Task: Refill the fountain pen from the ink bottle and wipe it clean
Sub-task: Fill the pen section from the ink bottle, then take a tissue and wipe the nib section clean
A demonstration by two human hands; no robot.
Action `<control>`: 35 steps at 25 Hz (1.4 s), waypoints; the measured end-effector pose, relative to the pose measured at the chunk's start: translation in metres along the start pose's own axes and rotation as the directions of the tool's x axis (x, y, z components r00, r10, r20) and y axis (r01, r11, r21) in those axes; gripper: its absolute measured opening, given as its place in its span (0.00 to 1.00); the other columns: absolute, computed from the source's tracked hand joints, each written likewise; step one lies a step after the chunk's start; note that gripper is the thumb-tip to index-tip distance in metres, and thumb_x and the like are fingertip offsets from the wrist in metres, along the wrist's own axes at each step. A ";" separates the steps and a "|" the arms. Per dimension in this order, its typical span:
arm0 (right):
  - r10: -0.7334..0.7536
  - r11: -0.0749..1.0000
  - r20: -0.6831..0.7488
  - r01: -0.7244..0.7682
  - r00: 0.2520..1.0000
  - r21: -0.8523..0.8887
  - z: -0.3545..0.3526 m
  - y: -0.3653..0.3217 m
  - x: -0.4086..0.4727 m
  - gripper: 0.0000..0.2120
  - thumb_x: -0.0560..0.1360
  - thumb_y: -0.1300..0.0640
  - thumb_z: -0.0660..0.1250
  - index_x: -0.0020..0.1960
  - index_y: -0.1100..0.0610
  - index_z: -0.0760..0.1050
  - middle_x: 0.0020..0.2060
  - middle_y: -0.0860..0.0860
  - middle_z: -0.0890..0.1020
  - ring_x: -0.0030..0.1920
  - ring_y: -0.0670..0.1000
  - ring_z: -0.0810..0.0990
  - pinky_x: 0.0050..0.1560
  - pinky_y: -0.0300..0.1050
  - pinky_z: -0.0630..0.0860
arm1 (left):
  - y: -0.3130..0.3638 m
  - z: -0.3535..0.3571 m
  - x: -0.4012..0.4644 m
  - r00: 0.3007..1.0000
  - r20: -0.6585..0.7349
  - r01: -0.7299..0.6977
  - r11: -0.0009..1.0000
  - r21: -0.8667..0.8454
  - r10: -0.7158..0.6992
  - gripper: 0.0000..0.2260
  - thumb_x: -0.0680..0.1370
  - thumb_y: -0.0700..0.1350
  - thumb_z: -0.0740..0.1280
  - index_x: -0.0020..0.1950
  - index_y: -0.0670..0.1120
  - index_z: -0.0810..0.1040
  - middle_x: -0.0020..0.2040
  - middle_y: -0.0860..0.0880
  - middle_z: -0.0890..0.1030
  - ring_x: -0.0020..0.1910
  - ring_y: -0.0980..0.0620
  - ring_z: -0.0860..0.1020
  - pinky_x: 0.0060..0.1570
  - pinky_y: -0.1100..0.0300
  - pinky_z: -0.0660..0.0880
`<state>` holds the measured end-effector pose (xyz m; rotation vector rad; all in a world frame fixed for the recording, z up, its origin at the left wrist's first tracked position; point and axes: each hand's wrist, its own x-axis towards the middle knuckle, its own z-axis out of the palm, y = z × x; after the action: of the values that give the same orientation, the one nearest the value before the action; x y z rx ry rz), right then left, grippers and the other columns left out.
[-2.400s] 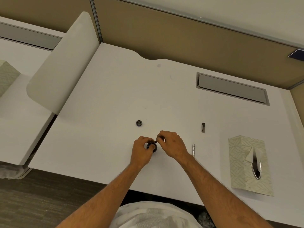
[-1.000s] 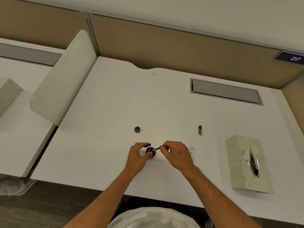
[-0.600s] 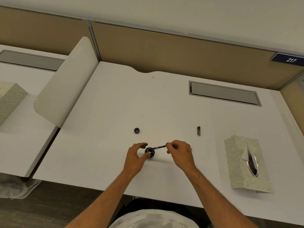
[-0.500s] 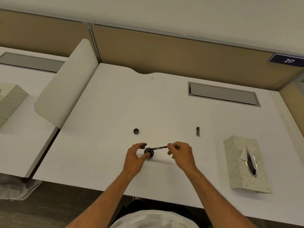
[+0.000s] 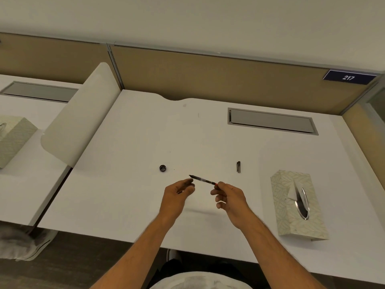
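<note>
Pinching the pen (image 5: 202,179) by its rear end, right hand (image 5: 230,197) holds it level above the desk (image 5: 129,142), nib near the left hand (image 5: 178,193), whose curled fingers hide the bottle, cap (image 5: 162,168) lying apart, tissue box (image 5: 296,207) at right, one tissue poking out.

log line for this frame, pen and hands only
right hand: pinching fountain pen by its rear end | pen: raised, nib toward left | left hand: fingertips at nib end | tissue box: untouched
</note>
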<state>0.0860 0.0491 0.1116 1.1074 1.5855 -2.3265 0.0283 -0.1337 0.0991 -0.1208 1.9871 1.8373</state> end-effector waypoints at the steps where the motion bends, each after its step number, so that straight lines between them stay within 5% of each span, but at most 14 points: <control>1: 0.007 0.999 0.019 -0.007 1.000 0.036 -0.005 -0.002 -0.003 0.11 0.80 0.57 0.65 0.51 0.64 0.81 0.41 0.59 0.85 0.32 0.51 0.76 0.31 0.45 0.73 | 0.005 0.008 -0.003 1.000 0.023 -0.011 1.000 -0.008 0.011 0.10 0.77 0.43 0.71 0.56 0.53 0.84 0.49 0.54 0.87 0.52 0.60 0.83 0.58 0.63 0.75; 7: 0.024 0.980 0.091 -0.042 0.996 0.196 -0.043 -0.012 -0.016 0.09 0.80 0.56 0.65 0.53 0.62 0.79 0.42 0.57 0.84 0.33 0.50 0.76 0.33 0.45 0.73 | 0.039 0.066 -0.019 0.994 0.076 -0.076 0.994 -0.080 0.083 0.08 0.78 0.40 0.69 0.55 0.46 0.85 0.50 0.52 0.87 0.54 0.61 0.83 0.52 0.71 0.74; 13: 0.026 0.968 0.142 -0.060 0.990 0.242 -0.073 -0.018 -0.023 0.09 0.80 0.56 0.65 0.53 0.60 0.79 0.44 0.57 0.84 0.33 0.49 0.77 0.33 0.44 0.74 | 0.050 0.110 -0.024 0.993 0.071 -0.085 0.991 -0.108 0.093 0.07 0.78 0.39 0.69 0.51 0.47 0.86 0.52 0.53 0.87 0.54 0.60 0.82 0.56 0.64 0.74; 23: -0.040 0.997 0.171 0.028 0.984 0.073 -0.117 -0.029 -0.022 0.11 0.81 0.57 0.64 0.56 0.63 0.81 0.45 0.59 0.85 0.34 0.50 0.78 0.32 0.44 0.75 | 0.056 0.162 -0.020 0.982 0.103 -0.157 0.987 -0.024 0.158 0.07 0.82 0.41 0.63 0.54 0.46 0.81 0.48 0.48 0.87 0.50 0.53 0.84 0.51 0.59 0.74; 31: -0.069 0.995 0.114 0.061 0.991 0.073 -0.154 -0.040 -0.017 0.10 0.81 0.60 0.64 0.57 0.62 0.80 0.44 0.58 0.86 0.34 0.50 0.78 0.31 0.43 0.76 | 0.058 0.191 -0.013 0.986 0.092 -0.137 0.991 -0.003 0.137 0.08 0.83 0.42 0.61 0.53 0.48 0.80 0.46 0.50 0.87 0.47 0.52 0.85 0.47 0.57 0.76; 35: -0.196 0.981 -0.163 0.193 0.967 -0.035 -0.172 -0.049 -0.011 0.06 0.78 0.65 0.66 0.52 0.62 0.81 0.39 0.58 0.84 0.26 0.47 0.74 0.25 0.40 0.68 | 0.060 0.192 -0.007 0.990 0.087 -0.111 0.994 -0.008 0.112 0.08 0.83 0.41 0.61 0.53 0.46 0.80 0.45 0.49 0.86 0.46 0.52 0.85 0.46 0.57 0.75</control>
<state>0.1574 0.2132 0.1240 1.2210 1.8493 -2.3866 0.0618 0.0580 0.1520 0.0701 1.9668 1.8806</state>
